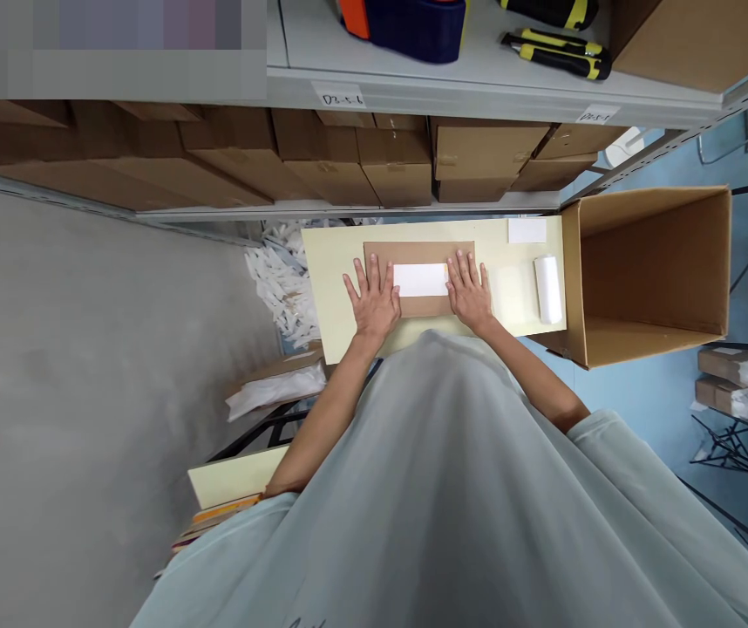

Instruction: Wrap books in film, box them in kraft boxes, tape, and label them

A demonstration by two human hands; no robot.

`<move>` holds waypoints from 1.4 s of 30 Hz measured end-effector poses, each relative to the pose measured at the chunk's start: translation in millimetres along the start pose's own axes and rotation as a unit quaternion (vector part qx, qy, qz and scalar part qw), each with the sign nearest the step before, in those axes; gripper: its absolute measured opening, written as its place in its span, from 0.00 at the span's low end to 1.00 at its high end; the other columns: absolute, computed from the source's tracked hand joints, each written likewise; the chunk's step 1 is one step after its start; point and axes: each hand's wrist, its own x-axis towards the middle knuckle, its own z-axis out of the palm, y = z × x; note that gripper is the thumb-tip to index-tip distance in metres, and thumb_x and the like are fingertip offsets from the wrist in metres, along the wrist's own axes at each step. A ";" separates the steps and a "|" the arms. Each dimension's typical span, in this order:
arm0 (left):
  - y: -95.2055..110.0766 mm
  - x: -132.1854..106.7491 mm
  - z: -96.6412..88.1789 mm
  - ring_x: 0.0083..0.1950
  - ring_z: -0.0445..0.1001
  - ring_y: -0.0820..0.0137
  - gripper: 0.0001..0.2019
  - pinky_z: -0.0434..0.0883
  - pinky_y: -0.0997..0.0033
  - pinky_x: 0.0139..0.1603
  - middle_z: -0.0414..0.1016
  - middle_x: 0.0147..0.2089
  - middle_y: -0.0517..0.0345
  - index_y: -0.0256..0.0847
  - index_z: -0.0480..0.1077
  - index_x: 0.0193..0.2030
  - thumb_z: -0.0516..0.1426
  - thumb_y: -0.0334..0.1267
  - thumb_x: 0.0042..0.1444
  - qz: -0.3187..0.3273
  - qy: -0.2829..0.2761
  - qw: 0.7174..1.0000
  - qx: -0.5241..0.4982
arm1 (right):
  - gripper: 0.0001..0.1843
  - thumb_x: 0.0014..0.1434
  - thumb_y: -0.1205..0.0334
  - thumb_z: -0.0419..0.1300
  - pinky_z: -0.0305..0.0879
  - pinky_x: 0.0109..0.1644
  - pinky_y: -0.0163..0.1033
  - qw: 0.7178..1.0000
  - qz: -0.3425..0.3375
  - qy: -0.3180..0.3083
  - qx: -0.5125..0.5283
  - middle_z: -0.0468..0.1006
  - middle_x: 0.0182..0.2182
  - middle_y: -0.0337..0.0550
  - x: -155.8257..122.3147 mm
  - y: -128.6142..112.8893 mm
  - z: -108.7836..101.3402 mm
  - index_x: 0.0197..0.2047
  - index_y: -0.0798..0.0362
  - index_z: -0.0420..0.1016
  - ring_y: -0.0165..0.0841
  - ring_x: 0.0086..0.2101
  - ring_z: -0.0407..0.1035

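A flat brown cardboard piece (423, 306), perhaps a closed carton, lies on a pale cream board (335, 288) in front of me. On its middle is a white rectangular label (420, 281). My left hand (374, 301) rests flat with spread fingers on its left part, thumb by the label's edge. Over its right part my right hand (469, 292) lies flat too, fingertips near the label's right end. Neither hand grips anything. To the right on the board are a white roll (547, 290) and a small white slip (527, 230).
A large open cardboard box (655, 270) stands at the board's right end. Behind the board, a shelf holds several cartons (322, 157), with utility knives (561, 57) and a dark blue tool (417, 30) above. White paper scraps (286, 283) are heaped at left.
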 end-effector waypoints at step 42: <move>14.0 -32.5 3.3 0.93 0.32 0.44 0.41 0.27 0.28 0.90 0.45 0.91 0.41 0.34 0.49 0.90 0.45 0.55 0.80 0.050 -0.094 0.994 0.040 | 0.38 0.85 0.49 0.41 0.32 0.90 0.67 0.996 -0.055 -0.066 -0.025 0.46 0.88 0.51 -31.4 -0.9 3.5 0.89 0.57 0.50 0.52 0.86 0.38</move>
